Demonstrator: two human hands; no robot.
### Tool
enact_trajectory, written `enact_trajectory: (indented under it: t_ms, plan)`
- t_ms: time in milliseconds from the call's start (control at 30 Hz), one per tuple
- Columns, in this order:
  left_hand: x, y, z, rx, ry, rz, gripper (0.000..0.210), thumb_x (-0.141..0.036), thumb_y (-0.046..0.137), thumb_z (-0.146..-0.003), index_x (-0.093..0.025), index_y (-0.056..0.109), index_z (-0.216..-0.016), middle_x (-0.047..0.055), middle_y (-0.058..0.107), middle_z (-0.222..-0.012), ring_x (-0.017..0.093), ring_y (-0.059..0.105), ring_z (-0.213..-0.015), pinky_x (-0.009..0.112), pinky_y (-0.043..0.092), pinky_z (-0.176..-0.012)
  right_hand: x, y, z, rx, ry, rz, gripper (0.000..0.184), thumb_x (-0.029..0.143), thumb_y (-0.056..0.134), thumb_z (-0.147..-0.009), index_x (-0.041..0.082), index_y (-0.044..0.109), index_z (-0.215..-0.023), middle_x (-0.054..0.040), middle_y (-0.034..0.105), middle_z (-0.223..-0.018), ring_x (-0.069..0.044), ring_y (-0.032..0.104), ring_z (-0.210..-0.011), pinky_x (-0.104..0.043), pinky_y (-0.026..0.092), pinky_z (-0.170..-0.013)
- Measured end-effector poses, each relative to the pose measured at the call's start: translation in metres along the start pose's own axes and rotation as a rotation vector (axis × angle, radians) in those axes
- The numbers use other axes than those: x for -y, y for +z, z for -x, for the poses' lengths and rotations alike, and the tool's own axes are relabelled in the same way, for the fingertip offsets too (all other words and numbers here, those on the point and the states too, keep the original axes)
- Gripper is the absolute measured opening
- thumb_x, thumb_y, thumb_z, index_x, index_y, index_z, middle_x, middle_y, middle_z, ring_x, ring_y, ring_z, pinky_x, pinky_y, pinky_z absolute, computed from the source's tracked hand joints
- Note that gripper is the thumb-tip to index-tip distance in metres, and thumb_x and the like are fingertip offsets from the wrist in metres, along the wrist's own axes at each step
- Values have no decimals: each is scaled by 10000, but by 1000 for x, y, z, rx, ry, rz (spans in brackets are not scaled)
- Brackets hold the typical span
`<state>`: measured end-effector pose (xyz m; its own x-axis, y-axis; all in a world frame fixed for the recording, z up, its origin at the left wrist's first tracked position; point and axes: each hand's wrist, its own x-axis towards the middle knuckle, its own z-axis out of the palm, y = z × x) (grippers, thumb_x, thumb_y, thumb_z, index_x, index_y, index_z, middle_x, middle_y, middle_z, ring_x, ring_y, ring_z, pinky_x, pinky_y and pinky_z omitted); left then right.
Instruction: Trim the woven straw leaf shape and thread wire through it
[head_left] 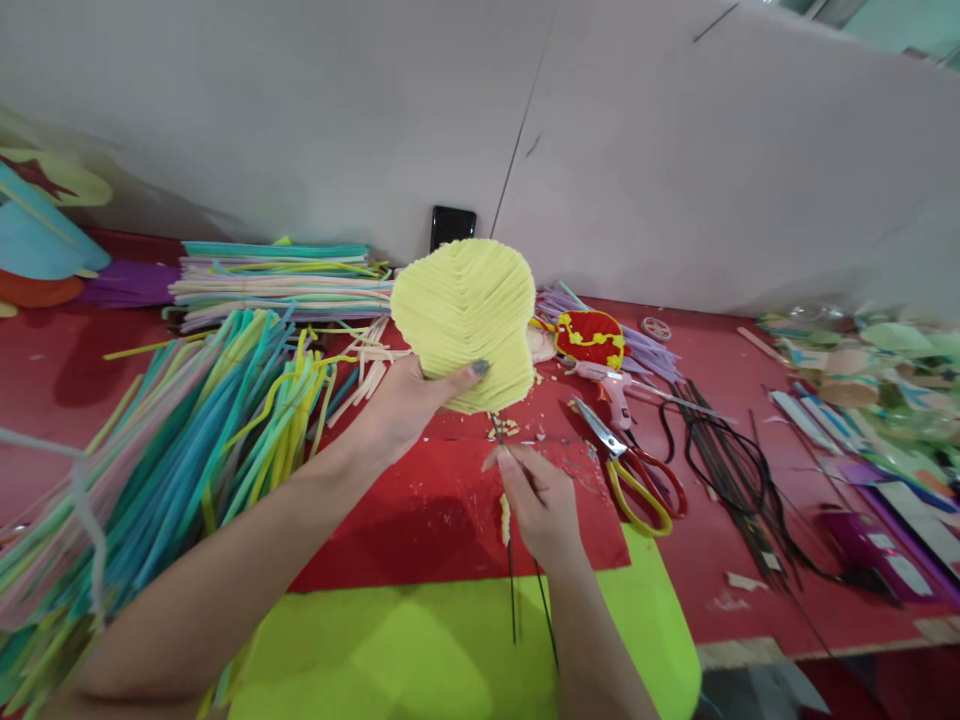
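Note:
My left hand grips the lower left edge of a pale yellow leaf shape made of pipe cleaners, thumb across its front. Its slanting rows meet along a middle line. Below it, my right hand pinches thin dark wire stems that run up to the leaf's bottom edge. Two stem ends hang beneath that hand. Under both hands lie a red sheet and a bright yellow-green mat.
Bundles of coloured pipe cleaners fill the left side. On the right are scissors, a pink glue gun, dark wires and a red and yellow piece. A phone leans against the grey wall.

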<state>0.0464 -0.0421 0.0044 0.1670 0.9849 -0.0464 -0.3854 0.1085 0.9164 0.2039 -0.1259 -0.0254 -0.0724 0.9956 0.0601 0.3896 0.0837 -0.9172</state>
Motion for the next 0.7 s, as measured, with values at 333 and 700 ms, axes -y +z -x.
enact_trajectory:
  t_ms: [333, 700]
  plan:
    - [0, -6, -3, 95, 32, -84, 557, -365, 807, -557, -186, 671, -1066, 99, 687, -1087, 275, 590, -1091, 421, 456, -959, -6, 2, 0, -104, -97, 179, 280, 342, 433, -919, 177, 642, -832, 15, 512, -594, -81, 354, -457, -203, 280, -461]
    - [-8, -18, -7, 163, -32, -232, 526, -339, 815, -543, -146, 690, -1016, 112, 685, -1085, 278, 627, -1020, 432, 479, -927, -15, 2, 1, -83, -181, 213, 248, 317, 453, -917, 164, 637, -852, 1, 547, -629, -79, 359, -468, -206, 290, -470]
